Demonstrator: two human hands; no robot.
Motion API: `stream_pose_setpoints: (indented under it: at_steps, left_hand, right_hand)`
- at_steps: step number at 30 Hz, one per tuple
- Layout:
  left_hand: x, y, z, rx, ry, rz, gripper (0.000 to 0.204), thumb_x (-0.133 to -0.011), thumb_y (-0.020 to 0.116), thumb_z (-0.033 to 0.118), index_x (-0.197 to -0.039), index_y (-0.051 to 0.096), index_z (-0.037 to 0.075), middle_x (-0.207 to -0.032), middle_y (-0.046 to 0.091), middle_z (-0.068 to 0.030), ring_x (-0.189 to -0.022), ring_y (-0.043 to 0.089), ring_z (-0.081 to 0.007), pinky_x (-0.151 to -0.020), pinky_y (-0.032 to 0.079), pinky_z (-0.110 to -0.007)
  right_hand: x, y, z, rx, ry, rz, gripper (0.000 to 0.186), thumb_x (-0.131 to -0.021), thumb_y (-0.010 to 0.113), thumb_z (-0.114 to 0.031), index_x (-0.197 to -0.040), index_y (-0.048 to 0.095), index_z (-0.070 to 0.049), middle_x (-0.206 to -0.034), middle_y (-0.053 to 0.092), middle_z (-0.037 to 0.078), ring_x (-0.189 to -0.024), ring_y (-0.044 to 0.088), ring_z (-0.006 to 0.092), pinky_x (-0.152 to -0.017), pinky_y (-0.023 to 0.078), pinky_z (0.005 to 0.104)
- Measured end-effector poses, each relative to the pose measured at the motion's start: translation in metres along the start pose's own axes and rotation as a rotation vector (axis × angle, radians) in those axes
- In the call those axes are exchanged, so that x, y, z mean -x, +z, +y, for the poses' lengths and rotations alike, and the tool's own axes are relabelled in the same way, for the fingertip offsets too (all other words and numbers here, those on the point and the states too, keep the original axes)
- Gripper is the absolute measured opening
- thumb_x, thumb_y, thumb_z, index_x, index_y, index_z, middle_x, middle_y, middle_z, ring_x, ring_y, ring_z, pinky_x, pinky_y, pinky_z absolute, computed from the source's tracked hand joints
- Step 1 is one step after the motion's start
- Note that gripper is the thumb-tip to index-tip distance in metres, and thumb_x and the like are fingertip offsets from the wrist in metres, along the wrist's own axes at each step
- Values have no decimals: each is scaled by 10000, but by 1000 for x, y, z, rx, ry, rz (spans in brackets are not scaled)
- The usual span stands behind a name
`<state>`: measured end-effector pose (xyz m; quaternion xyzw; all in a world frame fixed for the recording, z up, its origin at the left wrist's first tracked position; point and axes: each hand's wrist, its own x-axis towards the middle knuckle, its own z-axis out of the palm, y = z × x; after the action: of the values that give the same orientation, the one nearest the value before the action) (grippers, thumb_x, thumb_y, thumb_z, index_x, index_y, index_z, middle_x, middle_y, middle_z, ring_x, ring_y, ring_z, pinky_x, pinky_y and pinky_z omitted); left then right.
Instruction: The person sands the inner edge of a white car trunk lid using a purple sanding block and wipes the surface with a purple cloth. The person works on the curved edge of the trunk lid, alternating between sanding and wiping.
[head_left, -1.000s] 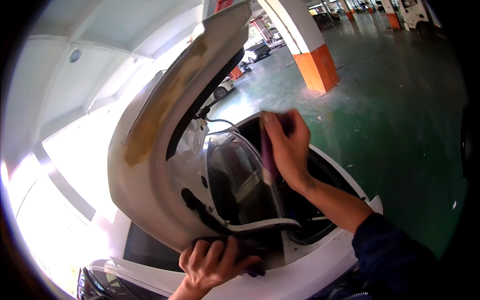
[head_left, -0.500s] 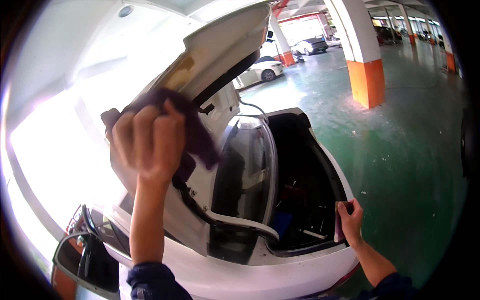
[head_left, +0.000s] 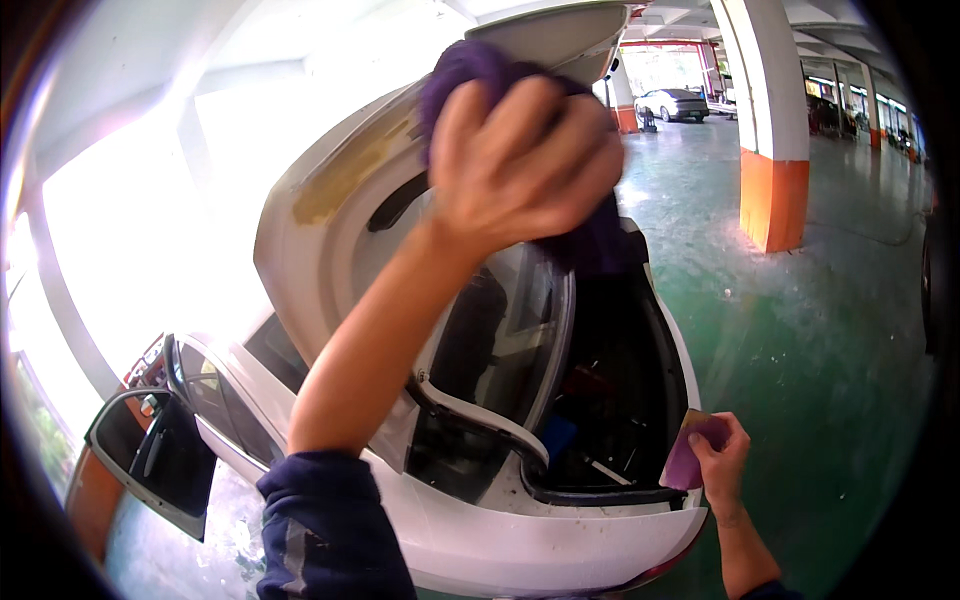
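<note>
My left hand [head_left: 520, 160] bunches a soft purple cloth [head_left: 470, 70] against the raised white tailgate [head_left: 330, 200], its smooth paint sanded tan in patches. Near right, my right hand [head_left: 722, 462] pinches a flat pink sanding block [head_left: 685, 455] at the open trunk [head_left: 610, 400] rim; clutter inside is dark.

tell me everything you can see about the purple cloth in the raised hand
The purple cloth is soft, dark violet fabric, bunched rather than spread flat. The left hand presses it from below against the inner face of the raised white tailgate, near a tan patch of bare filler or rust. The fingers cover most of it; a fold hangs down past the hand, over the rear glass. Its edges are motion-blurred.
</note>
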<state>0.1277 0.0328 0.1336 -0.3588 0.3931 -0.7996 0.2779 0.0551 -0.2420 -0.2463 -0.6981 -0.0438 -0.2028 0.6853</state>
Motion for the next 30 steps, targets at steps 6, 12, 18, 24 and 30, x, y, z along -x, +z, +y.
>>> stream_pose_setpoints:
  at_steps: [6, 12, 18, 24, 30]
  left_hand:
    - [52, -126, -37, -146, -176, -531, 168, -689, 760, 109, -744, 606, 150, -826, 601, 18, -764, 575, -179, -620, 422, -349]
    - [73, -180, -20, 82, -382, -589, 207, -775, 874, 176, -780, 678, 107, -743, 611, -35, -670, 571, -200, -579, 436, -358]
    - [63, -204, -13, 882, -830, -657, 536, -755, 864, 527, -885, 751, 19, -721, 601, -66, -630, 574, -234, -565, 460, -347]
    - [81, -218, 5, 1524, -1354, -743, 224, -1039, 639, 157, -974, 704, -47, -896, 685, -164, -785, 659, -324, -704, 516, -395]
    - [107, -218, 25, 1559, -1260, -758, 198, -1020, 663, 164, -1024, 708, -28, -826, 667, -135, -735, 648, -329, -660, 516, -405]
  right_hand:
    - [3, 9, -54, 51, -98, -110, 242, -810, 742, 62, -1024, 645, 5, -889, 689, 54, -829, 657, 125, -768, 542, 290]
    - [-36, 70, -151, 263, -903, -97, 271, -781, 787, 53, -1020, 688, -27, -877, 645, 83, -741, 640, 212, -670, 499, 315]
    - [-55, 177, -240, 292, -1702, -34, 321, -749, 838, 5, -1058, 758, -14, -1138, 595, 109, -1011, 663, 314, -1084, 469, 613]
    - [-51, 186, -236, 392, -1488, -612, 355, -847, 752, -95, -1188, 746, 3, -1465, 566, 173, -1371, 536, 422, -1146, 375, 697]
    - [-68, 168, -239, 530, -1457, -723, 460, -846, 735, -179, -1295, 730, -78, -1472, 597, 11, -1177, 562, 285, -930, 450, 428]
